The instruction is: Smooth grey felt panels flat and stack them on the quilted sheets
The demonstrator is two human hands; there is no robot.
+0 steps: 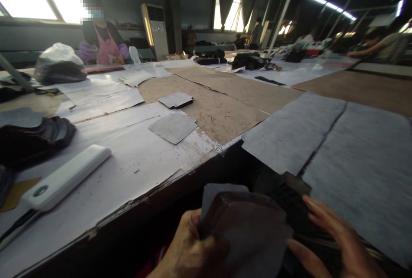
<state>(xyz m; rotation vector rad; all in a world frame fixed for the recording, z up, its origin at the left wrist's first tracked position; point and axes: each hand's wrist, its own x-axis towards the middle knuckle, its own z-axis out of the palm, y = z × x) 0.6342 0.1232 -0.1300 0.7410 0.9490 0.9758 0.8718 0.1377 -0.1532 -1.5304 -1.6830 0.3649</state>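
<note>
Grey pcs (254,226), L hand (188,245); tbl-edge scrawl (219,145) unclear.

You're at the near edge, table (128,179) ahead!
A pile of pieces (254,230) sits in your left hand (189,243), your right hand (341,235) just right of it; on the table, a corded device (69,179) lies near left, a heap (35,136) beyond it; mid-table, one flat piece (174,128) lies before a small stack (176,99); a broad sheet (363,153) lies right; far left, a bag (59,63), a co-worker (107,44) behind.
</note>
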